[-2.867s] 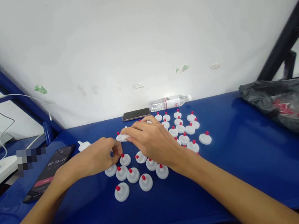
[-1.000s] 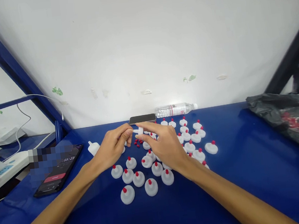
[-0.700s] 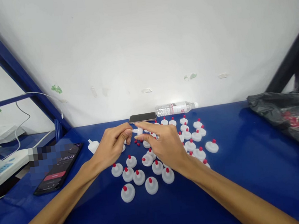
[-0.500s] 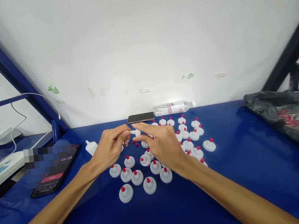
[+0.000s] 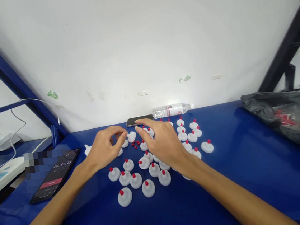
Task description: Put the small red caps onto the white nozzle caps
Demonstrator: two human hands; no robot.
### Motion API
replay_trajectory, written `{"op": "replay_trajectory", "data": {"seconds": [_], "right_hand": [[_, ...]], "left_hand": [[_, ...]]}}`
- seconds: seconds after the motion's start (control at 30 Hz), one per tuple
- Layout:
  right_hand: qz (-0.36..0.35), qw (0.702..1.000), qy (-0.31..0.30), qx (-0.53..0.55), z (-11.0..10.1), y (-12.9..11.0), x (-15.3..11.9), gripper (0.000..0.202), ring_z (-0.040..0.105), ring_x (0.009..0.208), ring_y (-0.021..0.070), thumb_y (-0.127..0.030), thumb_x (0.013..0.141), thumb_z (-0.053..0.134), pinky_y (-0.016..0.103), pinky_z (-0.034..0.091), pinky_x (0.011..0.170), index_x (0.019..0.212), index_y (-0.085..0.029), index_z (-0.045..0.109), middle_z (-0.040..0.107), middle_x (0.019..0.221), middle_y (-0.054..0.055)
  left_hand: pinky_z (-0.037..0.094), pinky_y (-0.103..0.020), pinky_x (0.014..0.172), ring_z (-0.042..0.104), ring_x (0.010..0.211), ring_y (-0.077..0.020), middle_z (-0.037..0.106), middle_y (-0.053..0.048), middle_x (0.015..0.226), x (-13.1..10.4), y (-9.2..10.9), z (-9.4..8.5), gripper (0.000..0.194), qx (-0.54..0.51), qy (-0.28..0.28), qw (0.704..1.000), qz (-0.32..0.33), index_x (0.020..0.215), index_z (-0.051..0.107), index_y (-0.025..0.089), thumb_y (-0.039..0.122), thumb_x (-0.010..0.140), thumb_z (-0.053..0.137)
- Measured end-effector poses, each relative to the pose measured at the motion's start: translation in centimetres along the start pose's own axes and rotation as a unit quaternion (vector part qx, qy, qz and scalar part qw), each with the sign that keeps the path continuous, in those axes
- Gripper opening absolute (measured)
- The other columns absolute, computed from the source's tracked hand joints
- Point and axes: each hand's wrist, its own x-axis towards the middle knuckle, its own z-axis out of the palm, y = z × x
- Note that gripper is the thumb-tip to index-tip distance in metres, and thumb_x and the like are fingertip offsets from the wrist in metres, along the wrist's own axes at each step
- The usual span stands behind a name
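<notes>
My left hand (image 5: 107, 146) pinches a white nozzle cap (image 5: 132, 137) by its narrow spout, with the round base turned to the right. My right hand (image 5: 161, 140) is just right of that cap, thumb and forefinger spread apart, touching nothing that I can make out. Below the held cap lie several small red tips (image 5: 135, 143) in a loose cluster. Many white nozzle caps (image 5: 148, 188) with red tips stand spout up around and under both hands; my right hand hides some of them. A white cap without red (image 5: 87, 149) is left of my left wrist.
On the blue table (image 5: 229, 190), a phone (image 5: 132, 121) and a lying clear bottle (image 5: 173, 110) are by the wall. A phone showing a timer (image 5: 55, 173) and a power strip (image 5: 6, 172) are at left. A dark plastic bag (image 5: 263, 106) holding red pieces is at right.
My right hand has let go of the white cap, its fingers now apart. The cap stays in my left hand, tilted more, and the view has shifted slightly.
</notes>
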Motion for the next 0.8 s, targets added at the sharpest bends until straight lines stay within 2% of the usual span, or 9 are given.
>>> {"op": "replay_trajectory", "data": {"seconds": [0.13,0.23,0.33,0.43,0.53,0.63,0.7,0.8], "right_hand": [[0.003,1.000,0.000,-0.020,-0.6,0.1,0.1,0.026,0.078,0.090,0.0202,-0.020,0.106,0.056,0.032,0.055,0.085,0.119,-0.018,0.078,0.084,0.106,0.005],[-0.019,0.999,0.001,-0.039,-0.5,0.2,0.1,0.025,0.077,0.089,0.0196,-0.017,0.106,0.054,0.031,0.052,0.084,0.116,-0.016,0.077,0.083,0.103,0.004],[-0.045,0.997,-0.003,-0.058,-0.2,0.3,-0.2,0.025,0.076,0.094,0.0214,-0.015,0.105,0.053,0.033,0.051,0.087,0.114,-0.015,0.077,0.083,0.105,0.005],[-0.054,0.996,-0.006,-0.067,0.1,0.5,-0.4,0.025,0.075,0.094,0.0222,-0.014,0.105,0.052,0.035,0.050,0.089,0.113,-0.015,0.076,0.083,0.103,0.004],[-0.055,0.996,-0.005,-0.076,0.3,0.5,-0.5,0.025,0.075,0.098,0.0232,-0.013,0.105,0.053,0.036,0.050,0.091,0.113,-0.015,0.077,0.083,0.106,0.005],[-0.062,0.995,-0.003,-0.081,0.4,0.6,-0.5,0.025,0.075,0.102,0.0240,-0.012,0.104,0.053,0.037,0.050,0.093,0.114,-0.014,0.077,0.083,0.108,0.006],[-0.067,0.994,-0.007,-0.080,0.6,0.6,-0.5,0.026,0.075,0.102,0.0239,-0.012,0.105,0.053,0.037,0.050,0.095,0.114,-0.013,0.077,0.083,0.108,0.007],[-0.071,0.994,-0.011,-0.078,0.8,0.7,-0.6,0.025,0.075,0.103,0.0237,-0.012,0.105,0.053,0.038,0.049,0.097,0.113,-0.012,0.077,0.082,0.108,0.008]], "left_hand": [[0.060,-0.041,0.087,0.069,0.095,-0.0201,0.071,-0.004,0.099,0.1,-0.8,-0.3,0.025,0.137,-0.092,0.986,0.029,0.097,0.070,0.017,0.041,0.100,0.070],[0.060,-0.040,0.086,0.069,0.096,-0.0199,0.071,-0.004,0.100,-0.1,-0.9,0.1,0.024,0.201,-0.151,0.967,0.048,0.098,0.070,0.017,0.041,0.100,0.069],[0.061,-0.039,0.086,0.069,0.097,-0.0199,0.071,-0.005,0.104,-0.1,-0.6,0.3,0.023,0.241,-0.169,0.954,0.049,0.102,0.070,0.017,0.040,0.101,0.069],[0.061,-0.040,0.087,0.069,0.100,-0.0206,0.072,-0.005,0.108,0.1,-0.1,0.0,0.023,0.275,-0.146,0.950,0.023,0.106,0.070,0.017,0.040,0.102,0.067],[0.061,-0.043,0.091,0.068,0.110,-0.0238,0.071,-0.007,0.113,0.4,0.1,-1.1,0.025,0.330,-0.072,0.939,-0.063,0.110,0.069,0.017,0.041,0.103,0.065],[0.061,-0.045,0.092,0.068,0.114,-0.0259,0.070,-0.009,0.117,0.3,-0.1,-2.5,0.030,0.377,-0.002,0.907,-0.189,0.115,0.068,0.017,0.044,0.104,0.062],[0.062,-0.045,0.090,0.070,0.107,-0.0245,0.071,-0.009,0.113,0.1,-0.6,-3.2,0.035,0.387,-0.002,0.882,-0.269,0.118,0.068,0.017,0.048,0.104,0.061],[0.063,-0.044,0.088,0.072,0.097,-0.0220,0.073,-0.008,0.111,-0.2,-1.6,-3.6,0.040,0.375,-0.052,0.857,-0.349,0.121,0.068,0.016,0.051,0.104,0.062]]}}
